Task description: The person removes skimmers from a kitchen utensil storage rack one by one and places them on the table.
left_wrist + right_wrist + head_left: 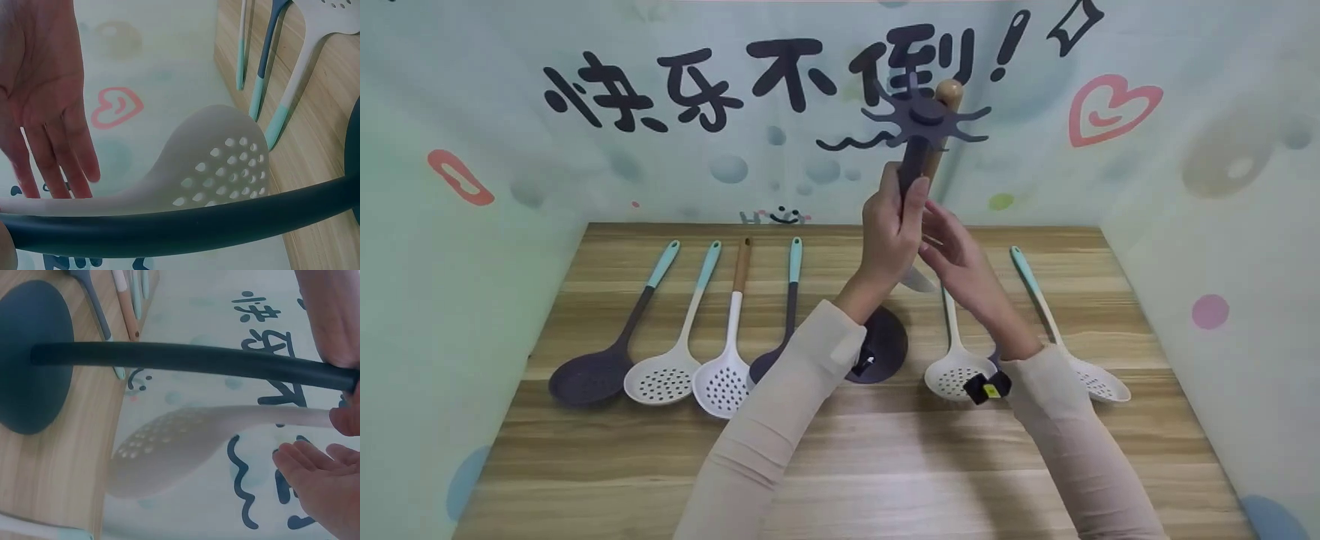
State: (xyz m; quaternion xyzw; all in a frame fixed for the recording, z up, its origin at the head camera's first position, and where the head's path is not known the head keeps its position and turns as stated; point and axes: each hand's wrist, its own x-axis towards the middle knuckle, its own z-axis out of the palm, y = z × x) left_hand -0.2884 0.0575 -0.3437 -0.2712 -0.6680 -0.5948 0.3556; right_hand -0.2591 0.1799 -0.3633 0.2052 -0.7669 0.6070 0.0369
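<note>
My left hand (889, 232) grips the dark post (913, 157) of a utensil stand, just below the splayed hooks (926, 116) at its top. The stand's round dark base (891, 341) is over the tabletop. A skimmer hangs beside the post: its wooden handle (949, 94) rises behind the hooks, and its white perforated head (225, 152) shows in the left wrist view. Close by is my right hand (964, 262), fingers loosely extended and holding nothing; its open palm (45, 73) faces the left wrist camera. How the skimmer's handle meets the hook is hidden.
On the wooden table (840, 480) lie a dark ladle (589, 379), white skimmers (664, 379) with turquoise or wooden handles, and another dark utensil (792, 300) left of the stand. To the right lie more white skimmers (1099, 379). A printed backdrop (840, 172) stands behind.
</note>
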